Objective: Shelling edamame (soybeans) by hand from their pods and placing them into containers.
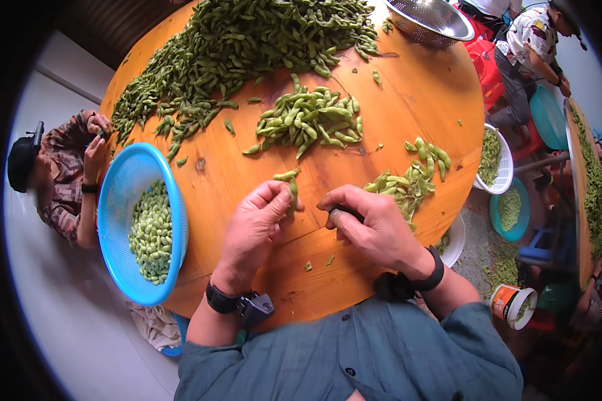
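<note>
Over the near half of the table, my left hand (251, 220) pinches a green soybean pod (292, 192) between thumb and fingers. Facing it across a small gap, my right hand (378, 224) is curled round a small black object (347, 212); its kind is mostly hidden by the fingers. Just beyond my hands lies a small heap of whole pods (308, 120). Opened, paler pods (408, 184) are piled beside my right hand. To my left, a blue perforated basket (107, 217) holds shelled green beans (152, 230).
A large pod heap (247, 47) covers the far side of the round wooden table (421, 87). A metal colander (441, 23) stands at its far right edge. At the left, another person (67, 174) sits by the table. Tubs, a bucket (514, 306) and people are on the right.
</note>
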The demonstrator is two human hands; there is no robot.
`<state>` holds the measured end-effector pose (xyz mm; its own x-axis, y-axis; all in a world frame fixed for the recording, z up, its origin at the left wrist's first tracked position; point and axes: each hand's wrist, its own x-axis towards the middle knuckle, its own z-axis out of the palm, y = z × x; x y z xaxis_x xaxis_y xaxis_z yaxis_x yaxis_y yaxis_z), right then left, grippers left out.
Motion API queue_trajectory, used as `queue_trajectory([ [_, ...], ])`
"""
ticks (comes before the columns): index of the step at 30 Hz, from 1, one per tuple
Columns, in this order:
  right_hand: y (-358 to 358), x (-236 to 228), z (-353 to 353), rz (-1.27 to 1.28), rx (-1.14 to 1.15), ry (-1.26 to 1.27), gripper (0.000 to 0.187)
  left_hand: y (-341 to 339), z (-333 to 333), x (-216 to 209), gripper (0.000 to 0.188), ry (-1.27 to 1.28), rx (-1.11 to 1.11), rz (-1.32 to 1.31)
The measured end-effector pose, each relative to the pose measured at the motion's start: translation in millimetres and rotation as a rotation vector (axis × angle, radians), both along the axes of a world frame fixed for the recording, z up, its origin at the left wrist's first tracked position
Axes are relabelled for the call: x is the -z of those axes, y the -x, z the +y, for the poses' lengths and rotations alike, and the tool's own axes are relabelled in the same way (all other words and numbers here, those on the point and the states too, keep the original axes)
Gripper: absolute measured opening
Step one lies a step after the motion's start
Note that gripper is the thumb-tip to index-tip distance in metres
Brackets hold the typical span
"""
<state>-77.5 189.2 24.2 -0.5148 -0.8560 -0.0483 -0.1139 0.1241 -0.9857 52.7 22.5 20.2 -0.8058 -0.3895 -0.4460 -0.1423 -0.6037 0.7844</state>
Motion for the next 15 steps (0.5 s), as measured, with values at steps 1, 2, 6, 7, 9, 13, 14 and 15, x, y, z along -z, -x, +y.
queue_trajectory([
  [1, -0.8, 0.1, -1.6, -0.017, -0.012, -0.008, 0.017, -2.4, 6.1, -2.5, 0.012, -0.024, 0.030, 0.004],
  [2, -1.9, 0.1, -2.8, -0.033, -0.024, -0.016, 0.018, -4.9, 10.6, -2.5, 0.012, -0.017, 0.043, -0.003],
  [6, -5.3, -2.3, -4.7, -0.235, -0.035, -0.077, 0.016, -7.2, 25.4, -6.2, 0.015, 0.042, 0.038, -0.047],
  [7, -3.5, -2.3, -3.8, -0.243, -0.059, -0.101, 0.016, -6.2, 27.4, -6.4, 0.016, 0.056, 0.032, -0.046],
  [9, -2.5, -3.1, -3.1, -0.251, -0.083, -0.125, 0.016, -6.1, 28.9, -7.1, 0.016, 0.076, 0.029, -0.046],
  [13, -3.7, -4.9, -3.5, -0.240, -0.075, -0.138, 0.015, -9.4, 28.6, -5.9, 0.016, 0.094, 0.045, -0.045],
  [14, -4.0, -4.8, -4.0, -0.233, -0.070, -0.143, 0.015, -10.7, 27.9, -4.8, 0.016, 0.097, 0.050, -0.042],
  [15, -4.7, -4.7, -4.6, -0.228, -0.053, -0.131, 0.015, -11.5, 27.7, -4.3, 0.016, 0.106, 0.047, -0.052],
])
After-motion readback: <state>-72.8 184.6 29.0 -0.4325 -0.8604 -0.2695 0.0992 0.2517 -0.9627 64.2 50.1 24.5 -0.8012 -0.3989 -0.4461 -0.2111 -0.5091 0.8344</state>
